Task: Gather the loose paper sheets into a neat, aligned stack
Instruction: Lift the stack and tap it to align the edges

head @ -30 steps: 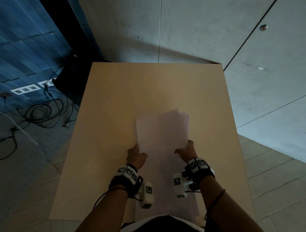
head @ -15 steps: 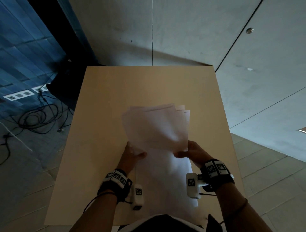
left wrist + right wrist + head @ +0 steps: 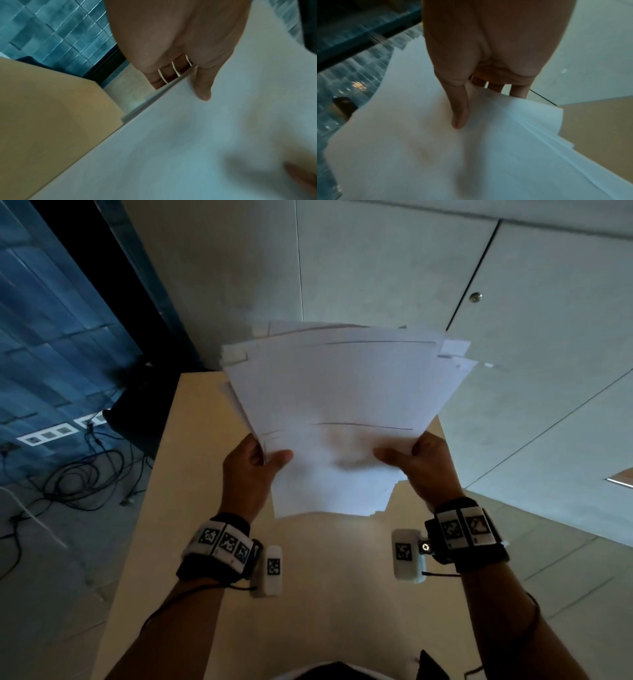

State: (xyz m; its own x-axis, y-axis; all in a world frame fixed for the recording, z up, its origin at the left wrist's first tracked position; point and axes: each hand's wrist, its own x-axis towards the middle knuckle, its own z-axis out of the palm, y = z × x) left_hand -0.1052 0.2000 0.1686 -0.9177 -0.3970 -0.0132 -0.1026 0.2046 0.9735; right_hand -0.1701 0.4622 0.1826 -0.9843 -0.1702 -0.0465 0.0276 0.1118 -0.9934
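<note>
1. My left hand (image 3: 251, 474) grips the left side edge of the paper sheets (image 3: 342, 412): the thumb lies on the front sheet and the fingers (image 3: 163, 77) curl round behind, with thin white edges showing between them in the left wrist view.
2. The paper sheets are white and blank, held up in the air above the table (image 3: 164, 508), tilted toward me, over its middle and clear of its surface.
3. The sheets are not aligned. At the top they fan out, with separate corners stepping out at the upper left and upper right, and several top edges show as faint lines one behind another.
4. The lower edge is ragged too; a few sheet corners stick out at the lower right, near my wrist.
5. The front sheet bows slightly between my two thumbs, with a soft shadow across it.
6. My right hand (image 3: 423, 470) pinches the right side edge the same way, thumb on the front, fingers (image 3: 494, 87) behind; the right wrist view shows the layered edges splaying beside it.
</note>
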